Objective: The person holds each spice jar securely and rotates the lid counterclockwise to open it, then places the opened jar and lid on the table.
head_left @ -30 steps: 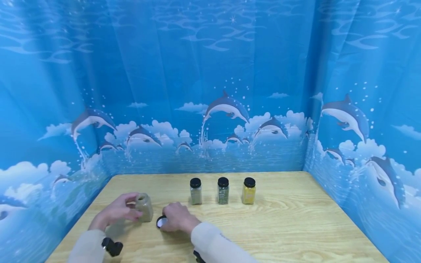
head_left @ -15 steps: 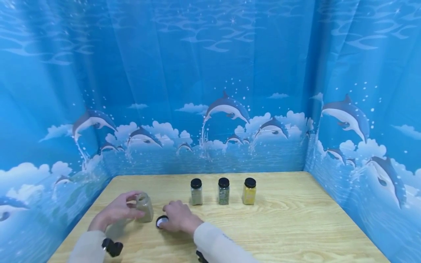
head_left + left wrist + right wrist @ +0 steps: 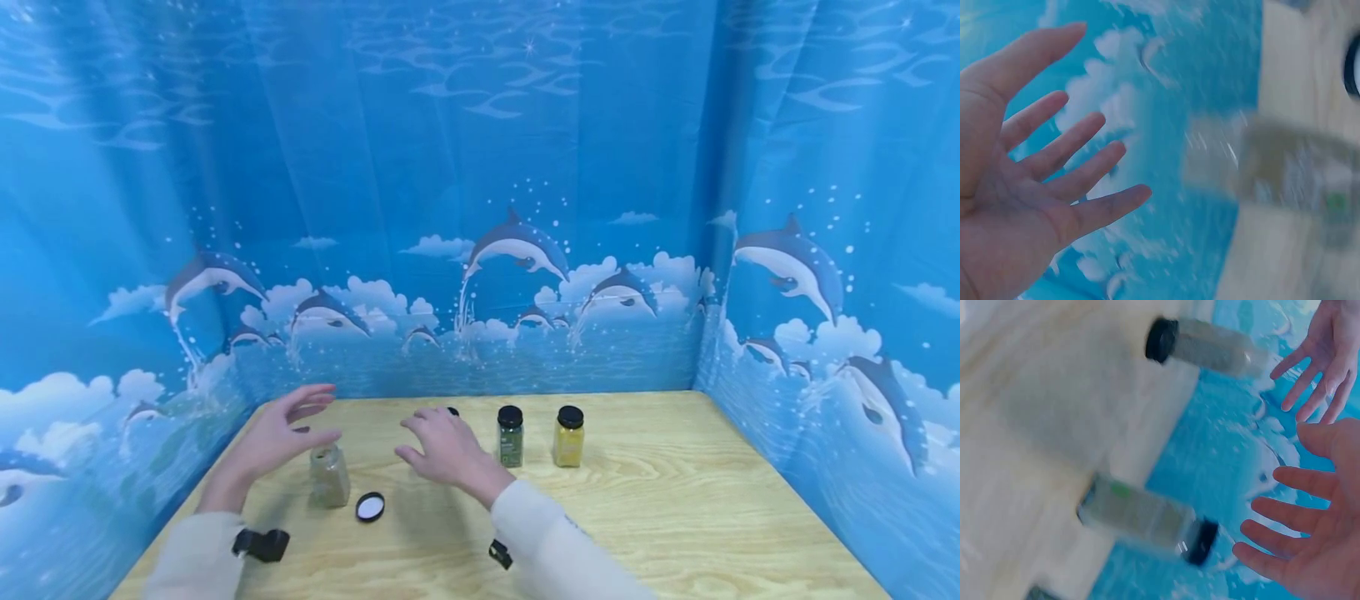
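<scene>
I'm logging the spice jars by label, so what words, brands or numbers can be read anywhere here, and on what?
No text can be read.
Open jar: no label legible; a green mark shows in the left wrist view, blurred.
Green-filled jar and yellow-filled jar: too small to show any lettering.
Loose cap: plain white inside, no marking.
Blue curtain: dolphins and clouds only, no words.

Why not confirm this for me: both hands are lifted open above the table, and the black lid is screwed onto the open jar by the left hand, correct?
Not quite. The black lid is off, lying white side up on the table beside the open jar, as the head view shows. The rest holds: the left hand and right hand hover open above the table.
</scene>
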Action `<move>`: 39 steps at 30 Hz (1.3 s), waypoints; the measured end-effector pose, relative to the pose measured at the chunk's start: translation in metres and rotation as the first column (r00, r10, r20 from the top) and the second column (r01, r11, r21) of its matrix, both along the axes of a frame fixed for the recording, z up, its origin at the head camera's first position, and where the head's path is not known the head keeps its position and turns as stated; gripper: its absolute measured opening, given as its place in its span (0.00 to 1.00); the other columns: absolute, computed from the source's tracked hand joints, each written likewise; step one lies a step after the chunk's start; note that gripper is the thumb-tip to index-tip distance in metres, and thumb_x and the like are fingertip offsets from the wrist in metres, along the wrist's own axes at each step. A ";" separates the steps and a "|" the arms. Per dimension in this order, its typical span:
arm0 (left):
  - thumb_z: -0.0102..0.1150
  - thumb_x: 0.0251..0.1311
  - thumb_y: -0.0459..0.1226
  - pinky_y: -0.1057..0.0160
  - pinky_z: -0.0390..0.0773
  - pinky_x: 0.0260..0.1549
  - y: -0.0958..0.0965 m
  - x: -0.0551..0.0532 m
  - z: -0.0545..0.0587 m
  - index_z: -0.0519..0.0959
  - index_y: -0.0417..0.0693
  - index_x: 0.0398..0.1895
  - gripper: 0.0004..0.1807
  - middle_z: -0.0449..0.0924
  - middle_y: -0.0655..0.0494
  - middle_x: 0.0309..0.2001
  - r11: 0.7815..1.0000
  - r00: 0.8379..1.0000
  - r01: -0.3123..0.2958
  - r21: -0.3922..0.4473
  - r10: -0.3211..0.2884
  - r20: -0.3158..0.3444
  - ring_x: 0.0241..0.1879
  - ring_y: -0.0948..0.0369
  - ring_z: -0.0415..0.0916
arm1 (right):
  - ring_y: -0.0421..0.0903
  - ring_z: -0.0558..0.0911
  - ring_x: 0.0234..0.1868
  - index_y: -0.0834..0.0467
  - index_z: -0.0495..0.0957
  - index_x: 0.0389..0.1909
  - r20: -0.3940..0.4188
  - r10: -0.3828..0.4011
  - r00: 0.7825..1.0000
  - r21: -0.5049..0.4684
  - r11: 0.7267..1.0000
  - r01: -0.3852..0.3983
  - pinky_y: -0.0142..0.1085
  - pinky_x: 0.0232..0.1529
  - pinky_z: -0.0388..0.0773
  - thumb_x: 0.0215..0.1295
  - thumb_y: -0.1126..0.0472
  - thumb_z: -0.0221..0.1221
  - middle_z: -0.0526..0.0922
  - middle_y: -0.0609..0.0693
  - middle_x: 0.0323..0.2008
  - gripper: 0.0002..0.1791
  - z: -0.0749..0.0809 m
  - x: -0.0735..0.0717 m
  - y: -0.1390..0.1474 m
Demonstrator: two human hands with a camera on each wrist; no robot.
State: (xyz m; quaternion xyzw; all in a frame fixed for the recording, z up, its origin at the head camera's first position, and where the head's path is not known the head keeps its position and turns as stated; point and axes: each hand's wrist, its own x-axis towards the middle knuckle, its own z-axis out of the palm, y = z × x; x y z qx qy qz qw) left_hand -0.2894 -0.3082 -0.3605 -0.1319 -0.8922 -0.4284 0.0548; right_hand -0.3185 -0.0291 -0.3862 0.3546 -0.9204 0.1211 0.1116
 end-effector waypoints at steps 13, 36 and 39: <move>0.66 0.68 0.47 0.36 0.75 0.66 0.063 -0.022 -0.004 0.66 0.47 0.75 0.36 0.69 0.39 0.73 0.998 0.998 0.057 -0.003 -0.057 0.029 0.74 0.37 0.65 | 0.54 0.76 0.71 0.55 0.75 0.69 0.200 -0.013 0.980 -0.158 0.986 0.046 0.52 0.70 0.77 0.79 0.48 0.54 0.79 0.53 0.68 0.25 0.023 -0.018 0.056; 0.74 0.59 0.37 0.41 0.80 0.62 0.129 -0.074 -0.091 0.69 0.42 0.70 0.37 0.73 0.35 0.67 0.969 0.988 0.045 0.245 -0.079 0.131 0.65 0.38 0.74 | 0.57 0.78 0.67 0.57 0.77 0.65 0.238 -0.008 0.971 -0.258 0.964 0.071 0.56 0.67 0.78 0.76 0.52 0.58 0.81 0.56 0.65 0.22 0.019 -0.028 0.074; 0.73 0.59 0.34 0.43 0.84 0.56 0.131 -0.075 -0.095 0.67 0.41 0.70 0.37 0.72 0.32 0.67 0.955 0.986 0.056 0.292 -0.100 0.137 0.64 0.37 0.74 | 0.57 0.78 0.67 0.57 0.77 0.66 0.237 -0.012 0.971 -0.253 0.965 0.073 0.55 0.67 0.78 0.76 0.52 0.58 0.81 0.56 0.65 0.23 0.020 -0.027 0.074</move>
